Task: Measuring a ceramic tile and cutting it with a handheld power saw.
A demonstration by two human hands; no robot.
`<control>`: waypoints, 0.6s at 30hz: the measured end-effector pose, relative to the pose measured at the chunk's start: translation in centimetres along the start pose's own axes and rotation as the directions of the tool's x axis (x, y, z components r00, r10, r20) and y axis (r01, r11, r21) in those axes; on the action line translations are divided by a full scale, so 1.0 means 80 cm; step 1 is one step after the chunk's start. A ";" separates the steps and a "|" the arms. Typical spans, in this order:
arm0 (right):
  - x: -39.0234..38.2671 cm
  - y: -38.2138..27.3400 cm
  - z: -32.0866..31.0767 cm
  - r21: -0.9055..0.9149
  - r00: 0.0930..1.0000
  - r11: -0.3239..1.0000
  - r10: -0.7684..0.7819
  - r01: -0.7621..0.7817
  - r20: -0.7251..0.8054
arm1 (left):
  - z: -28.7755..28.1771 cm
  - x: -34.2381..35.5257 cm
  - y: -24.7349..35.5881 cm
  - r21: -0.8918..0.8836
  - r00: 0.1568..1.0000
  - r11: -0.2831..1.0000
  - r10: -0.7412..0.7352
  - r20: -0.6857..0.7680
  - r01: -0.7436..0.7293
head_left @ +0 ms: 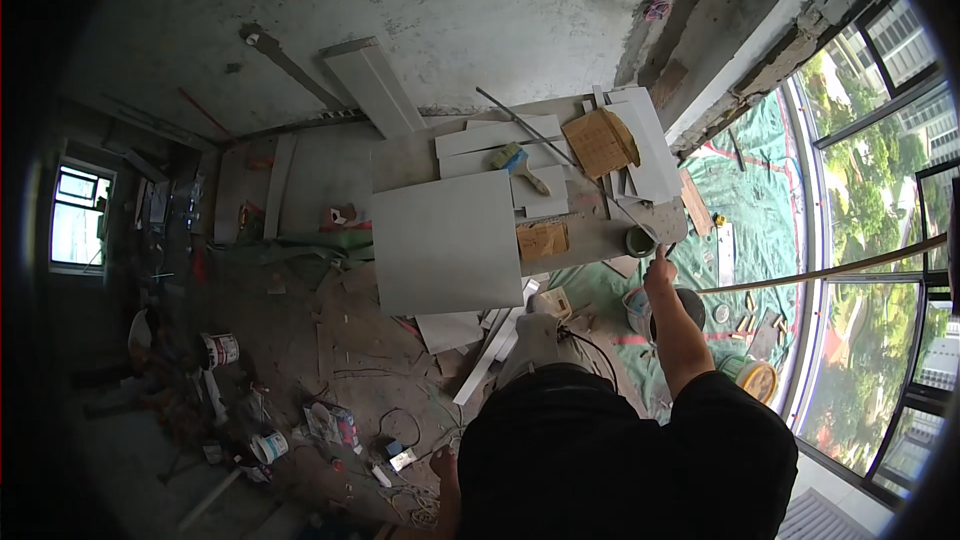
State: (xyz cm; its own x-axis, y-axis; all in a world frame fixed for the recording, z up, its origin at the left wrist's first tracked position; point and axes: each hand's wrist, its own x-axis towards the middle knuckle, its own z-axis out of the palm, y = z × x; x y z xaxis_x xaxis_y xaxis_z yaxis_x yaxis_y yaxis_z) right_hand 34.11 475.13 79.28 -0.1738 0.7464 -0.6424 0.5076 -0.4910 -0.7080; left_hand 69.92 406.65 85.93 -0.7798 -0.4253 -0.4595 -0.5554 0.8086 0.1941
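In the head view, a large, smooth, flat grey board (447, 243) overhangs the near edge of the table (590, 236). Behind it lie pale, straight-cut strips (497, 134), a brush (520, 169) with a flat wooden handle, and a torn-edged piece of brown cardboard (600, 141). A thin, straight rod (540, 136) slants across them down to the table's right corner. There the right hand (661, 267) is curled beside the rod's lower end; whether it grips the rod or a small dark piece, I cannot tell. The left hand (444, 462) hangs low over the cluttered floor; its grip is unclear.

A round pot (640, 240), greenish inside, sits just beside the right hand. A yellow-rimmed bucket (757, 380) stands on crumpled green sheeting (752, 210); two white buckets (220, 350) are at left, contents indistinct.
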 end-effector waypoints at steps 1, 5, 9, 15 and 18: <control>-0.023 0.009 0.013 -0.011 0.996 0.999 0.040 -0.039 0.086 | -0.012 -0.011 -0.004 -0.198 0.991 0.976 -0.110 -0.077 0.093; -0.120 0.013 0.074 -0.222 0.901 0.951 -0.104 0.213 0.420 | -0.021 0.021 0.054 -0.923 0.861 0.374 -0.495 -0.120 0.086; -0.309 0.007 0.141 -0.241 0.429 0.625 -0.168 0.743 0.888 | -0.157 0.091 0.200 -0.878 0.959 0.460 -0.165 -0.232 -0.133; -0.553 -0.056 0.165 0.101 -0.305 0.557 0.285 0.824 0.909 | -0.294 0.088 0.374 -0.925 0.965 0.278 0.125 -0.232 -0.259; -0.586 -0.063 0.163 0.190 -0.427 0.512 0.397 0.838 0.813 | -0.311 0.071 0.382 -0.922 0.949 0.253 0.196 -0.248 -0.293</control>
State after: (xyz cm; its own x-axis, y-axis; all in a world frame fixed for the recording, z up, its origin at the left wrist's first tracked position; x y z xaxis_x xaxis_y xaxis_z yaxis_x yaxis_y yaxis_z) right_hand 28.71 436.80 109.16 -0.4102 -0.8783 -0.2456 -0.0457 0.2888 -0.9563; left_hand 41.33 418.81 110.83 -0.9205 -0.3454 -0.1827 -0.1779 -0.0457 0.9830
